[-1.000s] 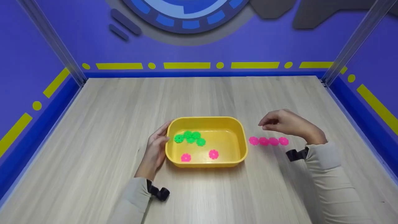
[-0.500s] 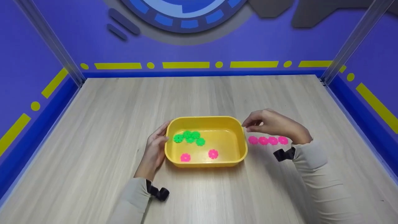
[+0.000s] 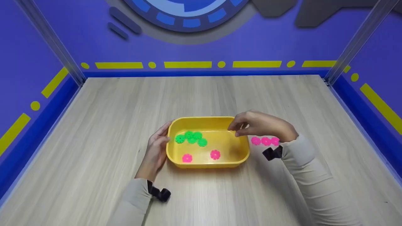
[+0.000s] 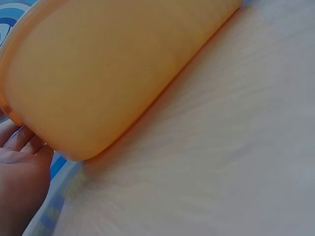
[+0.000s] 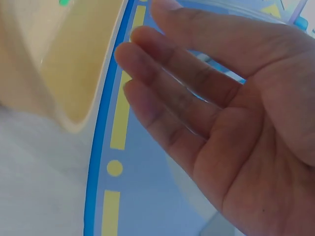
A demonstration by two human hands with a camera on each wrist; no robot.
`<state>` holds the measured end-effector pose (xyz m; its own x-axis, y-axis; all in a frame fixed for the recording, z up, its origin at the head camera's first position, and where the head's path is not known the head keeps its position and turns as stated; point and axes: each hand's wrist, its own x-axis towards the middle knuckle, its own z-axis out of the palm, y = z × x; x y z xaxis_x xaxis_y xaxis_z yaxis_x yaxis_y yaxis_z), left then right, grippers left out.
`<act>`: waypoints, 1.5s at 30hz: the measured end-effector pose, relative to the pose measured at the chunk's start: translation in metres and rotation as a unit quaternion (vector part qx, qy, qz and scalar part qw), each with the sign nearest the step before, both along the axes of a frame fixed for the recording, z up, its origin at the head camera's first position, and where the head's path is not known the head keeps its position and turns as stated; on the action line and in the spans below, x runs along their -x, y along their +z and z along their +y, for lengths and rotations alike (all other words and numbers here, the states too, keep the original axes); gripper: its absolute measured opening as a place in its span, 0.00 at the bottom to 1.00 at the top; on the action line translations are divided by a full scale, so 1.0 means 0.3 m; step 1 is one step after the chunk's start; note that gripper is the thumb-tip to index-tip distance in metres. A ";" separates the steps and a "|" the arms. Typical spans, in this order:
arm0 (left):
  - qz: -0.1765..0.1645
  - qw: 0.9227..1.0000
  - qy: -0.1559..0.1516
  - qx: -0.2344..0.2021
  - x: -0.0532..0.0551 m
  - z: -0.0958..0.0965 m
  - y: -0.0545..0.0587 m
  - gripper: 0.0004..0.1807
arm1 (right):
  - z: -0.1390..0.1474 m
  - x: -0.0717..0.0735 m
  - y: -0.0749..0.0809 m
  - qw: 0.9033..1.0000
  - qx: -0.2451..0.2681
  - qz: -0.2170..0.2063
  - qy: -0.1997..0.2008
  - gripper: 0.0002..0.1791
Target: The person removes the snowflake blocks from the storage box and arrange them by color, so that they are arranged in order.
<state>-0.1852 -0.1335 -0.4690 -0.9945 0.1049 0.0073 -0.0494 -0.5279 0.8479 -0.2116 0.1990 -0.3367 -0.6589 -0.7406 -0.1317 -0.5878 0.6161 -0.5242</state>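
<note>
A yellow plastic bin [image 3: 207, 165] sits on the table. My left hand [image 3: 158, 147] grips its left side, thumb over the rim and fingers along the outer wall; the left wrist view shows the fingers [image 4: 24, 140] against the bin. Inside lie several green notched discs [image 3: 191, 137], bunched at the left, plus two pink flower-shaped discs [image 3: 215, 154] near the front wall. My right hand [image 3: 262, 124] reaches over the bin's right rim, thumb and forefinger apart, nothing seen between them. In the right wrist view its other fingers [image 5: 182, 103] are loosely bent.
A row of pink discs [image 3: 265, 141] lies on the table right of the bin, its right end hidden by my right wrist. Blue-purple panels [image 3: 201, 51] with yellow marks wall the wooden table [image 3: 125, 103] at the back and sides.
My right hand has moved left, from above the pink row to over the bin's right end. The left hand and the bin stay in place, and the discs inside have not moved.
</note>
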 end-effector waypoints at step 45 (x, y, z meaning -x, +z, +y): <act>-0.001 1.000 0.000 0.006 0.002 -0.002 0.000 0.36 | -0.242 0.140 -0.144 0.991 -0.090 -0.099 0.029 0.15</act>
